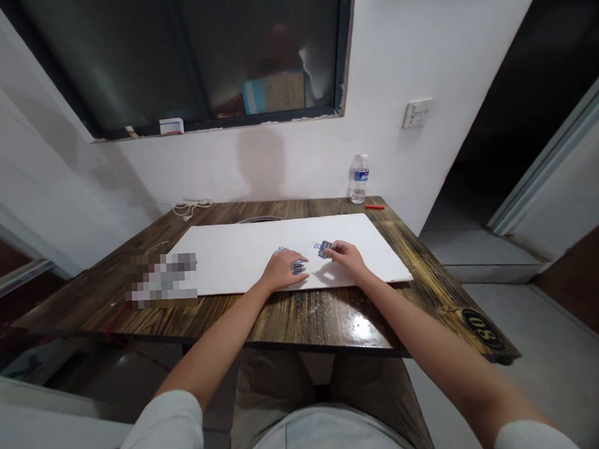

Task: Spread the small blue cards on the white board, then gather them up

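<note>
Over the white board (231,254), my left hand (280,270) has its thumb and fingers apart, pointing right. A small dark-blue ribbed piece (297,267) shows in the gap between them; whether the fingers touch it I cannot tell. Just past its knuckles, a light-blue bit (281,250) peeks out, mostly hidden. To the right, my right hand (346,257) pinches a small dark grey-blue block (325,249) between thumb and fingers, a little above the board. At that block's left side is a small light-blue outlined piece (317,246); I cannot make out whether they are joined.
The board lies on a dark wooden table (303,317). At the back right stand a clear water bottle (359,180) and a red pen-like stick (375,207). A coiled white cable (192,206) lies at the back left. A blurred-out patch (165,280) covers the board's left end.
</note>
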The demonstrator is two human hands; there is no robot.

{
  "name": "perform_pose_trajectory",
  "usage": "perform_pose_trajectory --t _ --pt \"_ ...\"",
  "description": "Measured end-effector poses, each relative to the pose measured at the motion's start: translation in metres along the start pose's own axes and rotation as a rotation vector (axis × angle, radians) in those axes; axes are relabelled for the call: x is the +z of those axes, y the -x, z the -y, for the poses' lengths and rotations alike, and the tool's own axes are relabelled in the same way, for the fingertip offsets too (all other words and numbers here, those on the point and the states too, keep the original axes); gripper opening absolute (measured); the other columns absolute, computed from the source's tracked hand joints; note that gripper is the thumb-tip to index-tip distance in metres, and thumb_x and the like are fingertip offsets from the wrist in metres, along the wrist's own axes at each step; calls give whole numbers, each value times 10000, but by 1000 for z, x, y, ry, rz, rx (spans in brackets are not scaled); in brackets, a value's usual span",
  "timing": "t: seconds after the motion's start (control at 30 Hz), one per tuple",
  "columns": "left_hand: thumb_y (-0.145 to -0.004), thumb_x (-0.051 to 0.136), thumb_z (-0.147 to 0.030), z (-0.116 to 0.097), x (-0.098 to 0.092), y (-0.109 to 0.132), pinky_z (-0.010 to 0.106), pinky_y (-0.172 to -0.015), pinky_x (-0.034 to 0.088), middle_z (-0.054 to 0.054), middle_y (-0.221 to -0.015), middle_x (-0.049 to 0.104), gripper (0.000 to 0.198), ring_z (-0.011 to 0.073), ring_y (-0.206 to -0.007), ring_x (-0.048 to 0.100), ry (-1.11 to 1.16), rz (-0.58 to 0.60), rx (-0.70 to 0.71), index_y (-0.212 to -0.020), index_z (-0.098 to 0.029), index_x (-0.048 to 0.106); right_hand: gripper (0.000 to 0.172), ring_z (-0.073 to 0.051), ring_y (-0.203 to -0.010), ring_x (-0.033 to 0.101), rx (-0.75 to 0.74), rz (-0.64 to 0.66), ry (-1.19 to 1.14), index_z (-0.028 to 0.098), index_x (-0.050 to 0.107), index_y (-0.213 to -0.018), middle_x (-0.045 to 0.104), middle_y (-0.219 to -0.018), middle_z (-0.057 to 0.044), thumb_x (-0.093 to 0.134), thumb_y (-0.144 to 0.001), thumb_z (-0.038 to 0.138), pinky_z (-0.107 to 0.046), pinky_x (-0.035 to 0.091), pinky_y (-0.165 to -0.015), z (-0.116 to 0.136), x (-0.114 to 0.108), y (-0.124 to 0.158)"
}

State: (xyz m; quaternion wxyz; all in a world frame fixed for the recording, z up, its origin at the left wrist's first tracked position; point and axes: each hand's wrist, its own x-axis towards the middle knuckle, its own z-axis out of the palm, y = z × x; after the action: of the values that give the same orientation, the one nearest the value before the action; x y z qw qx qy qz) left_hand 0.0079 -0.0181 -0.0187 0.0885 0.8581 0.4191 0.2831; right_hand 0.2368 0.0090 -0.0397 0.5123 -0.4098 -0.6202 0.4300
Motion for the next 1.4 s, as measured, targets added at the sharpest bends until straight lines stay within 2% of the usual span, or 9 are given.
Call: perform_pose_trajectory --t 0.13,0.3,0.43,0.53,0.7,0.8,1.0,1.27,1.4 --pt "-677 764 -346 5 -8 3 389 -941 377 49 -992 734 289 263 -1020 615 -116 74 57 -948 -249 739 522 -145 -563 477 -7 -5 14 209 530 -629 569 -576 -7 690 -606 705 -271 365 -558 0 -2 -2" --pt "-764 674 -265 12 -13 2 332 -869 432 49 -923 730 165 208 -906 649 7 125 172 -917 -241 731 501 -146 -563 493 0 15 29 209 539 -636 578 -577 -3 690 -615 686 -273 376 -564 -1 0 -1" --pt "-844 579 -237 13 -13 2 310 -806 461 59 -822 715 140 187 -809 645 -34 125 209 -815 -221 715 458 -140 -556 510 17 68 18 201 557 -634 587 -566 2 705 -626 634 -270 388 -571 1 1 0" --pt "-862 565 -241 14 -12 2 304 -767 470 64 -803 707 158 186 -778 638 -86 19 160 -781 -212 698 422 -122 -520 495 18 128 17 198 546 -608 565 -528 20 718 -637 583 -255 377 -544 2 3 3" --pt "-878 572 -273 11 -9 3 322 -777 479 61 -798 692 149 188 -780 625 -80 -288 46 -808 -201 682 402 -94 -392 438 126 267 -39 207 521 -625 555 -474 46 731 -635 550 -227 320 -423 4 12 10" --pt "-902 559 -309 2 -6 4 331 -787 490 61 -801 689 177 184 -789 623 -55 -338 85 -818 -203 675 407 -89 -360 436 178 325 -42 210 510 -617 568 -463 47 755 -609 535 -215 287 -380 5 18 13" --pt "-902 573 -283 -13 4 3 348 -817 508 75 -838 707 148 186 -846 641 19 -238 276 -813 -214 670 427 -74 -334 404 194 378 -81 203 530 -613 590 -470 39 769 -599 557 -214 252 -359 7 18 13" --pt "-903 573 -281 -13 6 2 335 -810 519 80 -886 720 155 183 -881 652 32 -156 296 -828 -225 696 469 -87 -386 454 200 394 -220 195 550 -633 588 -493 43 804 -552 581 -226 323 -415 8 17 13" --pt "-902 588 -292 -13 3 3 345 -843 508 69 -894 730 150 184 -892 658 35 -124 316 -839 -243 715 465 -87 -408 456 191 388 -253 188 573 -654 567 -479 46 784 -586 597 -227 339 -443 4 16 12"
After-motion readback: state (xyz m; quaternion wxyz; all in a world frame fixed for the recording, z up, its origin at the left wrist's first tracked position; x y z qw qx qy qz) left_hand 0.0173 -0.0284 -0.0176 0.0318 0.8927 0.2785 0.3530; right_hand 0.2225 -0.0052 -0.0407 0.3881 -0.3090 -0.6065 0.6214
